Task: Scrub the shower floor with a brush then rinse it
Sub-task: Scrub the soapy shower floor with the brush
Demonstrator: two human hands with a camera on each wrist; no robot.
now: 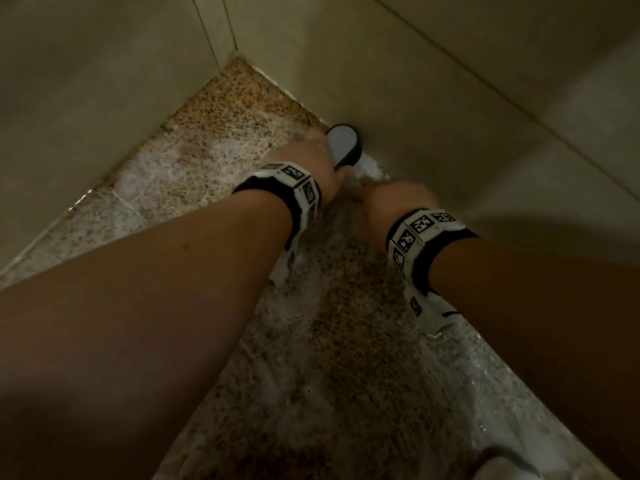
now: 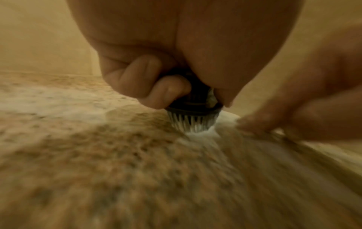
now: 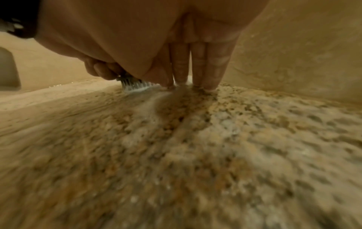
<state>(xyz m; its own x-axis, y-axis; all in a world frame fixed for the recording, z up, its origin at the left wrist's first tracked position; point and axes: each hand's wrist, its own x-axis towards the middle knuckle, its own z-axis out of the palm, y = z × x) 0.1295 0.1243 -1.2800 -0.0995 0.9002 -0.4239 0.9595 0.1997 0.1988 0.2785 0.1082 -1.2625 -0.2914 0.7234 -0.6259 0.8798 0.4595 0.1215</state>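
Under the left hand (image 1: 304,157), at the foot of the wall (image 1: 433,109), the brush (image 1: 344,143) stands with its bristles pressed into white foam on the shower floor (image 1: 214,157). The fingers of this hand are curled tightly round the dark body of the brush, and the left wrist view shows two fingertips (image 2: 168,89) hooked under its rim, just above the bristles (image 2: 192,122). The right hand (image 1: 391,202) is just beside the brush, on its right side. Its fingers (image 3: 197,65) are straight and held together, and their tips rest on the wet floor; it holds nothing.

The brush looks small and light, with a hard plastic body and a smooth grey top. The bristles seem stiff but a little springy, because they spread only slightly under the pressure. I think the smooth top will be slippery when it is wet with soap, so the better place to hold is where the left hand is now, round the narrow waist above the rim, where the fingers can hook. The floor is speckled stone, hard and not fragile, and it can take strong pressure. However, the foam and the water make it slippery, so the supporting right hand could slide. The foam is not yet rinsed away.
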